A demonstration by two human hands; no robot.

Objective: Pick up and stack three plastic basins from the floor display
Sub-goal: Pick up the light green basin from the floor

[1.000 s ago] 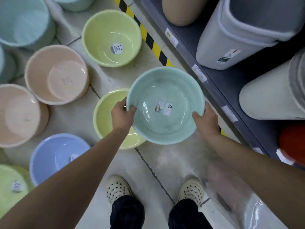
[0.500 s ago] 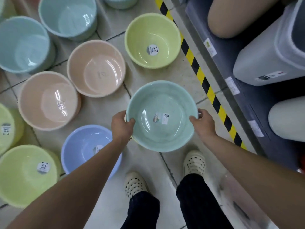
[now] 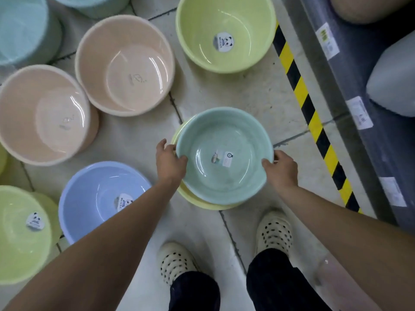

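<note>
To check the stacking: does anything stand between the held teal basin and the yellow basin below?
Nothing visible does. The round teal plastic basin covers the pale yellow plastic basin; its inside is mostly hidden.

Teal basin (image 3: 224, 156) upright — over yellow basin (image 3: 197, 202)

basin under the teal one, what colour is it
Pale yellow: lower basin under teal basin, head view.

The top basin (image 3: 224, 176) sits seemingly nested in a lower basin (image 3: 197, 203) on the floor (image 3: 247, 97), left hand (image 3: 169, 161) on its left rim, right hand (image 3: 281, 169) on its right. Another basin (image 3: 89, 194) lies just left; the shelf (image 3: 381, 153) runs along the floor's right edge.
</note>
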